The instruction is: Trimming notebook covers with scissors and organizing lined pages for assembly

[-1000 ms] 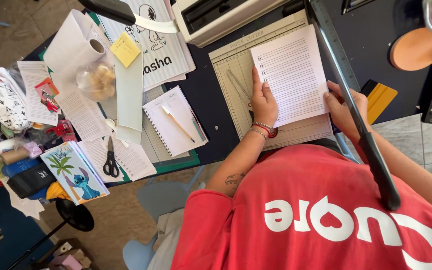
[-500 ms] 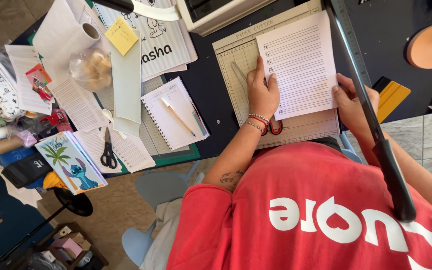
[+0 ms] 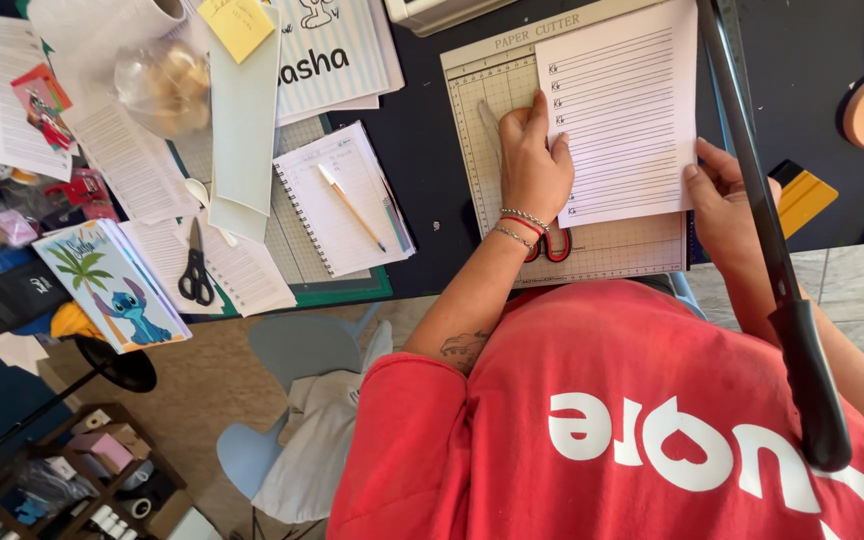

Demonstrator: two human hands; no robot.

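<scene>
- The lined sheet [image 3: 627, 120] lies flat on the cutter board [image 3: 492, 130], over the board's right part, with its right edge at the raised blade arm [image 3: 752, 200].
- The sheet's long axis runs from the board's near edge to its far edge; its ruled lines run across the board, and a column of small marks sits along its left margin.
- The left hand [image 3: 532, 165] lies palm down on the board, fingers stretched away from the person; the fingertips press on the sheet's left edge, so the sheet lies to the right of this hand. It is flat and pinning, not closed round anything.
- Bracelets ring the left wrist, and the forearm runs back over the board's near edge; red scissors [image 3: 552, 245] lie on the board just under that wrist.
- The right hand [image 3: 722, 205] is at the sheet's lower right corner, fingers curled against the edge; whether it pinches the paper or only touches it cannot be told.
- The blade arm slants up from the board's far right corner toward the person, its black handle [image 3: 812, 390] hanging over the red shirt.
- Left of the board lies a notebook [image 3: 342, 200] with a pencil [image 3: 352, 208] on it; further left are black scissors [image 3: 195, 265].
</scene>
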